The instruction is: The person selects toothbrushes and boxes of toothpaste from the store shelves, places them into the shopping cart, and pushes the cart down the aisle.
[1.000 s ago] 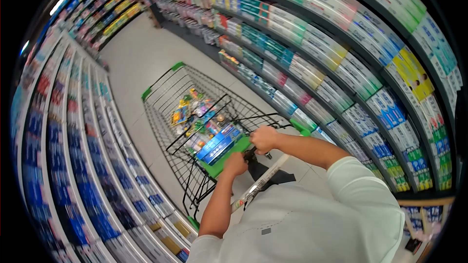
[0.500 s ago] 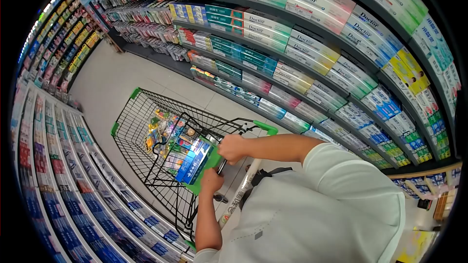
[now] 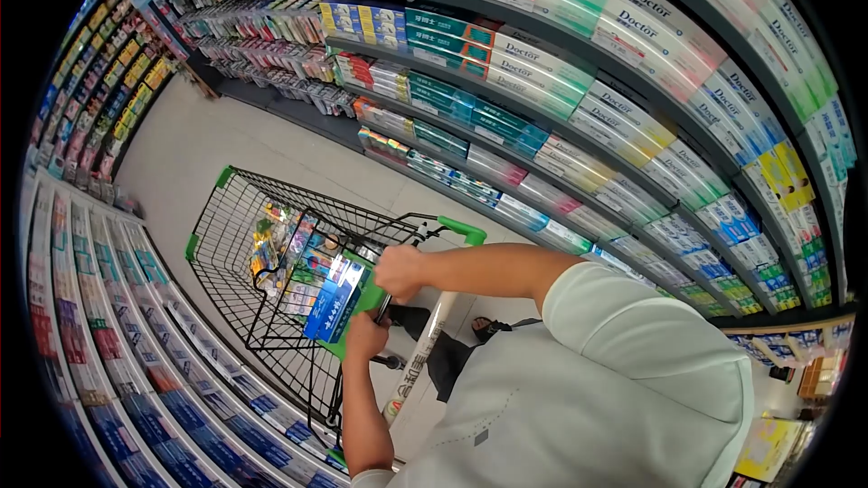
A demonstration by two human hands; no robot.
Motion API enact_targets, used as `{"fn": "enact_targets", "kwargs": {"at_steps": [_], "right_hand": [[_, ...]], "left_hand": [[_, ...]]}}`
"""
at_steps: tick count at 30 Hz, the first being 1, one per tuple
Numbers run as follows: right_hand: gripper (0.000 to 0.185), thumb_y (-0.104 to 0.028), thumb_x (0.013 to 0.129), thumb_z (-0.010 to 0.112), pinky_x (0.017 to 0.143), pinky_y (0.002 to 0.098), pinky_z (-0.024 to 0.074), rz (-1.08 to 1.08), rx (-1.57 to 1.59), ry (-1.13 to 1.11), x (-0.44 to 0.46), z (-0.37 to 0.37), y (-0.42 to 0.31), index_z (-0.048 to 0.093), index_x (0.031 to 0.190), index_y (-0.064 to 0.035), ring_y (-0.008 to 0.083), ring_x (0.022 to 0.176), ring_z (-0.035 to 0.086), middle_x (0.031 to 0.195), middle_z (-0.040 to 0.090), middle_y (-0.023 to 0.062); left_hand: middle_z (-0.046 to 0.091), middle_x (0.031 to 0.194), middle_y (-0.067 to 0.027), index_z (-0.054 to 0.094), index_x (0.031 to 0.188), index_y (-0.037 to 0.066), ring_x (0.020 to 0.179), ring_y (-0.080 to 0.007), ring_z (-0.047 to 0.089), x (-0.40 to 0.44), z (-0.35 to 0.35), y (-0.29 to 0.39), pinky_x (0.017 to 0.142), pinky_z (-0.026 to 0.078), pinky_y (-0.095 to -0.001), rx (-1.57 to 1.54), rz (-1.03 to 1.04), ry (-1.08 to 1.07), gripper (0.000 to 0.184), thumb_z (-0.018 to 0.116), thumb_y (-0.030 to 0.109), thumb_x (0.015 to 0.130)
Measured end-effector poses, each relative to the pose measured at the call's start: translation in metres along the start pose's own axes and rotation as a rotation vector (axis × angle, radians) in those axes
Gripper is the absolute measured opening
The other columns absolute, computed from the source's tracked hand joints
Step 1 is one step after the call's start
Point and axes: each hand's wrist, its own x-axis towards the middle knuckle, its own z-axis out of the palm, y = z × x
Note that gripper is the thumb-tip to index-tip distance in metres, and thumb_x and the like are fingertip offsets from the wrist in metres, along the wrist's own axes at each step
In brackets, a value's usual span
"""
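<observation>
A black wire shopping cart with green corner pieces stands ahead of my body. My right hand is a closed fist above the rear of the basket. Just beside it, my left hand is also closed. A short dark, shiny bar-like thing shows between the two fists; its kind is unclear. Both hands are forward of the cart's white printed handle. By the left hand, a blue-and-white box or sign lies against a green panel. Colourful packets lie in the basket.
Shelves of toothpaste boxes curve along the right. Lower left, more shelves hold blue and white boxes. Hanging packs line the far rack, and pale floor tiles run between. My foot shows behind the handle.
The cart and both hands have shifted left in view. The right-hand shelves appear larger and further right. My leg and foot now show behind the handle. Both fists stay closed.
</observation>
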Motion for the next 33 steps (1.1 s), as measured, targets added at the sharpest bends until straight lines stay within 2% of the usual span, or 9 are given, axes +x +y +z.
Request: {"fn": "enact_targets", "kwargs": {"at_steps": [2, 10, 17, 20, 33], "right_hand": [[0.023, -0.027, 0.062, 0.066, 0.060, 0.0411, 0.0550, 0.010, 0.008, -0.063, 0.021, -0.014, 0.010, 0.071, 0.073, -0.0083, 0.0300, 0.073, 0.068, 0.074, 0.068, 0.0108], [0.022, -0.028, 0.063, 0.066, 0.062, 0.0408, 0.0551, 0.029, -0.046, -0.029, 0.116, -0.048, 0.039, 0.071, 0.074, -0.0098, 0.0295, 0.074, 0.068, 0.075, 0.069, 0.0098], [0.026, -0.031, 0.065, 0.066, 0.066, 0.0403, 0.0554, 0.012, -0.088, -0.046, 0.189, -0.068, 0.069, 0.071, 0.078, -0.0096, 0.0300, 0.076, 0.068, 0.080, 0.069, 0.0097], [0.027, -0.033, 0.066, 0.066, 0.066, 0.0408, 0.0555, 0.022, -0.067, -0.031, 0.218, -0.073, 0.083, 0.071, 0.078, -0.0091, 0.0301, 0.076, 0.068, 0.079, 0.069, 0.0099], [0.028, -0.034, 0.067, 0.065, 0.066, 0.0409, 0.0550, 0.006, -0.078, -0.025, 0.338, -0.120, 0.137, 0.070, 0.077, -0.0090, 0.0304, 0.076, 0.068, 0.078, 0.069, 0.0103]], "left_hand": [[0.065, 0.082, -0.0243, 0.069, 0.089, 0.001, 0.082, -0.0425, 0.062, 0.020, -0.019, -0.007, 0.073, 0.049, -0.0477, -0.007, 0.037, 0.005, 0.023, 0.064, 0.021, 0.079], [0.065, 0.083, -0.0252, 0.068, 0.084, -0.001, 0.083, -0.0426, 0.062, 0.081, -0.082, -0.068, 0.074, 0.049, -0.0486, -0.014, 0.010, 0.021, 0.022, 0.065, 0.020, 0.076], [0.065, 0.088, -0.0251, 0.069, 0.088, 0.004, 0.086, -0.0415, 0.063, 0.135, -0.130, -0.106, 0.077, 0.050, -0.0476, -0.014, 0.027, 0.033, 0.021, 0.065, 0.019, 0.075], [0.065, 0.089, -0.0255, 0.069, 0.089, 0.004, 0.087, -0.0414, 0.063, 0.152, -0.156, -0.110, 0.077, 0.050, -0.0477, -0.002, -0.026, 0.017, 0.021, 0.064, 0.019, 0.076], [0.065, 0.090, -0.0265, 0.070, 0.091, 0.004, 0.088, -0.0424, 0.062, 0.241, -0.245, -0.167, 0.077, 0.050, -0.0478, -0.040, -0.024, 0.001, 0.024, 0.066, 0.021, 0.076]]}}
